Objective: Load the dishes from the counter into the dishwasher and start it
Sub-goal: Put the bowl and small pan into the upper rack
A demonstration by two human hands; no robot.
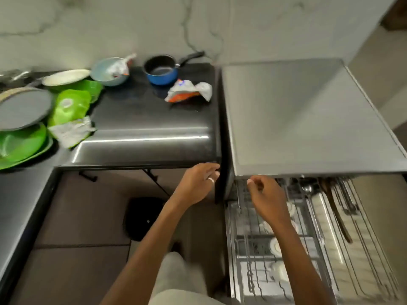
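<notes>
the loading step looks barely begun — both hands are down at the pulled-out dishwasher rack [286,238], neither holding anything. the left hand [196,183] is loosely open beside the dark counter [143,119] edge; the right hand [266,194] is half curled over the rack's front, empty. the rack holds a few white pieces and utensils. the dishes wait on the counter: blue saucepan [161,70], pale bowl [108,71], green bowls [22,144], grey plate [22,108]. next, reach up for 1.
</notes>
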